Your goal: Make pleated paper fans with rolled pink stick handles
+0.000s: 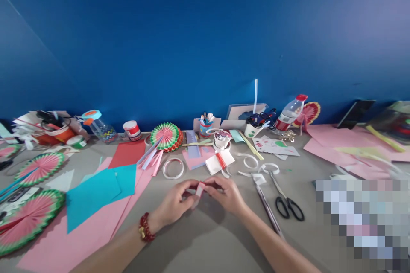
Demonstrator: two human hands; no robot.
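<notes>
Small folded paper strip [200, 189], at the near middle of the grey table [188, 247]. Narrow, pale pink along its visible face, a deeper red-pink at the far end. It stands tilted, far end leaning right, near end lower and to the left; the lower part blurs and is partly covered by fingers. Number of folds: cannot tell.

Left hand [176, 201] on the strip's left side: thumb bent in along the paper, index finger arched over towards the far end, strip pinched between them. Red bead bracelet [146, 227] on this wrist. Right hand [226, 194] on the strip's right side: fingers curled, thumb and fingertips closed on the far end. The strip sits between the two hands, touched by both; hands near each other, neither spread open.

Round about: white tape roll [173, 176] just beyond the left hand; white cards [212, 164] bound with red thread [221, 160] just beyond the right. Black-handled scissors [285, 198] lie to the right, apart from the right hand. Teal sheets [92, 196] over pink paper [83, 241] at left.
</notes>
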